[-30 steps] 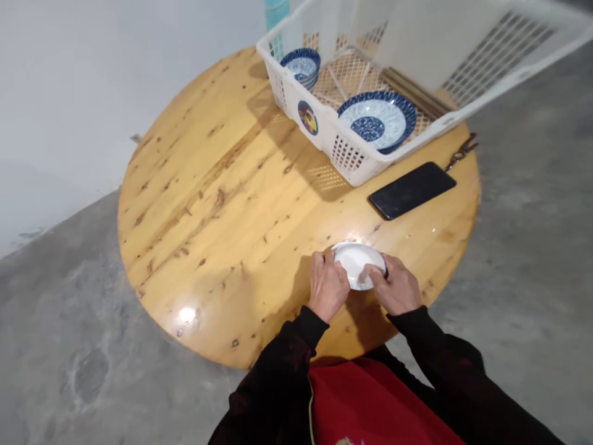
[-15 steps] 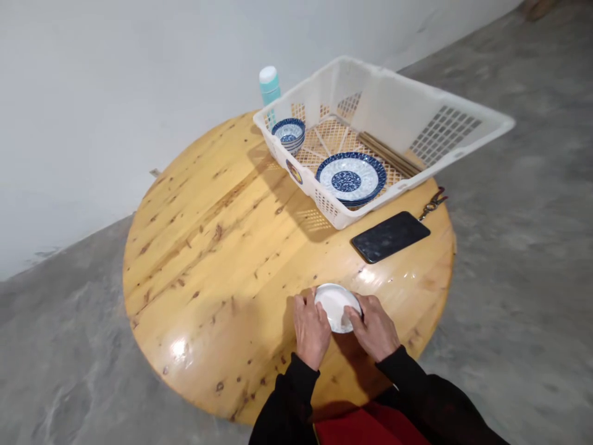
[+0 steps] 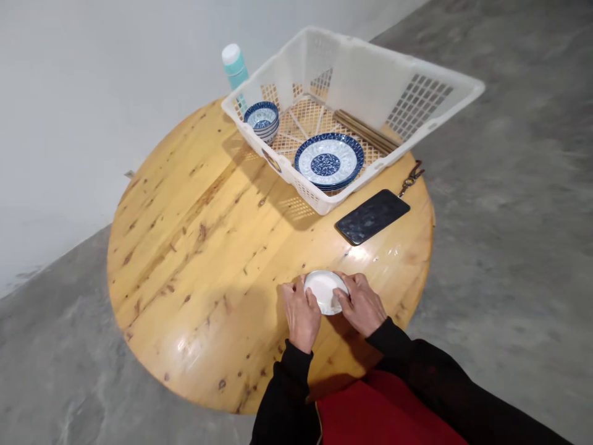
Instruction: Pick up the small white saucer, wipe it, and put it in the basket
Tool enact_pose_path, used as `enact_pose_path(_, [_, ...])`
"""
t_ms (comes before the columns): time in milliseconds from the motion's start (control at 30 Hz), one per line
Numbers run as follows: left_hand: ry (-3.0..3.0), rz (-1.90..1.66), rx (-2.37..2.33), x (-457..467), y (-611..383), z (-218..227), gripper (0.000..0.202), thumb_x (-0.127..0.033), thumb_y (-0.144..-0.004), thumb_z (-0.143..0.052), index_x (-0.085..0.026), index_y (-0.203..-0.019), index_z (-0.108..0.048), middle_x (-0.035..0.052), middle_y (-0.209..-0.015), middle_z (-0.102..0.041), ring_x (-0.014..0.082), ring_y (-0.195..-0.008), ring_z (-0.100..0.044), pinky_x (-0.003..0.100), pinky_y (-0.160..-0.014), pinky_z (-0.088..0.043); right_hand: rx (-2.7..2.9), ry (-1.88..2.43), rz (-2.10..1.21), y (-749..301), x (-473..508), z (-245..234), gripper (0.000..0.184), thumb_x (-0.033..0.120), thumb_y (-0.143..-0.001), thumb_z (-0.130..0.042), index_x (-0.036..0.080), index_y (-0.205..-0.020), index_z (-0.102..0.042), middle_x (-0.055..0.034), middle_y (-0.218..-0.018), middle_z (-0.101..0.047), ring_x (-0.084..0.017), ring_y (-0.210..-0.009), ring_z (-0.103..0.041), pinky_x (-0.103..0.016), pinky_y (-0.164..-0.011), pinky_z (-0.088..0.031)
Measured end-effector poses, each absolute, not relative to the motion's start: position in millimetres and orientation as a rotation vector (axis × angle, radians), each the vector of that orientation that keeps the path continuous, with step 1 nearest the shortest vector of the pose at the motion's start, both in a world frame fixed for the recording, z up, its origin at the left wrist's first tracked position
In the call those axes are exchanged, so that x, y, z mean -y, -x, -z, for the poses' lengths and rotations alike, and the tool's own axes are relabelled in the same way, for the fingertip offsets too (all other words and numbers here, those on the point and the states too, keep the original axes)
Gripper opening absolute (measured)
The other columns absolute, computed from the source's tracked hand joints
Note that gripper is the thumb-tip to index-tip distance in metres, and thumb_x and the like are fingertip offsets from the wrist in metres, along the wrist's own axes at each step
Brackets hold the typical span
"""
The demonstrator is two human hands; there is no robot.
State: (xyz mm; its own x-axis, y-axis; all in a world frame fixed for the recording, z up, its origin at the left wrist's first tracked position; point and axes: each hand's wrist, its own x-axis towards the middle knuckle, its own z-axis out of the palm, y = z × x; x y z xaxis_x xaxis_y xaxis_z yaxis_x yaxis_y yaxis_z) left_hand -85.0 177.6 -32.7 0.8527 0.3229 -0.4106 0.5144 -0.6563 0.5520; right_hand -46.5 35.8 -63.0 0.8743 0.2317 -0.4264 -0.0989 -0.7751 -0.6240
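Observation:
My left hand (image 3: 302, 320) and my right hand (image 3: 361, 304) hold a small white dish (image 3: 324, 290) from both sides, just above the near part of a round pine tabletop (image 3: 194, 259). The dish looks tilted, and its bare white inner face shows. Beyond the hands stands a white plastic lattice basket (image 3: 301, 191). It holds a stack of blue-and-white plates (image 3: 328, 162), a stack of blue-and-white bowls (image 3: 262, 120) and a bundle of wooden chopsticks (image 3: 365, 131).
A black smartphone (image 3: 373, 216) lies on the table beside the basket, with a small metal clip (image 3: 410, 179) near the table's edge. A teal bottle (image 3: 235, 65) stands behind the basket. The basket overhangs the far edge. A white wall and concrete floor surround the table.
The whole scene has shifted up and left in view as my head moved. Both hands still hold the white dish, and the objects on the table stay put.

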Motion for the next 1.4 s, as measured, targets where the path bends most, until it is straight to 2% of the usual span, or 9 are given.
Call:
enact_pose_path(100, [-2.392,0.333,-0.564,-180.3,86.9,36.1,0.045,-0.02,-0.097,-0.042,-0.006,-0.138,-0.056,0.0171,-0.11,-0.047,0.026,-0.109,-0.045,0.038,-0.101,-0.037,0.111,2.395,-0.578,46.4,-33.4,67.7,0.068,0.045,-0.088,-0.032,0.006,-0.137,-0.058,-0.0182,-0.113,-0.052,-0.029,-0.097,-0.059,-0.042,-0.083,-0.05])
enact_pose_path(233, [-2.372,0.389,-0.517,-186.7,89.6,39.7,0.048,-0.034,-0.102,-0.036,-0.009,-0.139,-0.052,0.0158,-0.113,-0.052,0.0263,-0.111,-0.048,0.039,-0.1,-0.038,0.145,2.364,-0.467,44.7,-29.2,79.5,0.07,0.052,-0.089,-0.035,0.003,-0.134,-0.058,-0.0199,-0.121,-0.054,-0.029,-0.105,-0.058,-0.042,-0.089,-0.049])
enact_pose_path(367, [-2.224,0.409,-0.487,-190.9,87.9,46.9,0.047,-0.04,-0.104,-0.029,-0.01,-0.131,-0.053,0.0128,-0.118,-0.057,0.0244,-0.111,-0.053,0.038,-0.098,-0.039,0.147,2.269,-0.569,41.5,-30.1,94.9,0.067,0.055,-0.088,-0.034,0.004,-0.123,-0.06,-0.0196,-0.112,-0.062,-0.03,-0.103,-0.06,-0.042,-0.09,-0.046])
enact_pose_path(567, [-1.996,0.313,-0.467,-185.0,96.4,63.3,0.045,-0.038,-0.103,-0.027,-0.009,-0.126,-0.053,0.0134,-0.118,-0.058,0.0219,-0.109,-0.054,0.035,-0.1,-0.04,0.127,2.135,-0.621,41.7,-29.9,98.8,0.064,0.061,-0.084,-0.031,0.007,-0.105,-0.059,-0.0192,-0.101,-0.062,-0.03,-0.095,-0.061,-0.044,-0.089,-0.047])
enact_pose_path(833, [-1.971,0.39,-0.551,-136.6,104.6,31.7,0.046,-0.039,-0.103,-0.025,-0.009,-0.127,-0.05,0.0161,-0.122,-0.058,0.0262,-0.112,-0.056,0.042,-0.101,-0.041,0.065,1.954,-0.852,40.2,17.0,69.0,0.069,0.073,-0.077,-0.035,0.012,-0.106,-0.049,-0.0155,-0.097,-0.063,-0.028,-0.089,-0.062,-0.043,-0.085,-0.047])
enact_pose_path(1000, [-1.866,0.192,-0.523,-80.7,84.4,20.4,0.042,-0.037,-0.102,-0.031,-0.009,-0.129,-0.046,0.0135,-0.118,-0.058,0.0196,-0.106,-0.057,0.032,-0.097,-0.044,0.21,1.939,-0.764,7.2,71.4,59.7,0.063,0.065,-0.078,-0.044,0.012,-0.112,-0.054,-0.0136,-0.102,-0.064,-0.027,-0.093,-0.062,-0.04,-0.085,-0.049])
enact_pose_path(1133, [-1.791,0.128,-0.524,-32.8,66.6,11.7,0.039,-0.031,-0.1,-0.035,-0.006,-0.129,-0.044,0.0145,-0.12,-0.055,0.0184,-0.107,-0.053,0.031,-0.099,-0.042,0.355,1.92,-0.661,-20.4,116.8,47.1,0.061,0.058,-0.082,-0.045,0.011,-0.119,-0.056,-0.0138,-0.109,-0.066,-0.026,-0.099,-0.063,-0.038,-0.088,-0.05])
enact_pose_path(1267, [-1.75,0.122,-0.507,-3.4,56.4,-9.0,0.04,-0.029,-0.099,-0.038,-0.008,-0.133,-0.045,0.014,-0.126,-0.054,0.0199,-0.114,-0.052,0.033,-0.101,-0.041,0.305,1.905,-0.782,-36.1,142.9,31.5,0.074,0.067,-0.075,-0.046,0.009,-0.119,-0.055,-0.015,-0.104,-0.066,-0.027,-0.09,-0.063,-0.042,-0.085,-0.051])
enact_pose_path(1400, [-1.736,0.227,-0.492,-5.4,54.2,-32.5,0.044,-0.038,-0.1,-0.038,-0.009,-0.131,-0.048,0.0136,-0.121,-0.057,0.0214,-0.109,-0.054,0.035,-0.096,-0.043,0.252,1.738,-0.959,-43.6,144.5,15.2,0.087,0.077,-0.068,-0.049,0.005,-0.117,-0.049,-0.0211,-0.109,-0.062,-0.028,-0.093,-0.061,-0.04,-0.086,-0.051])
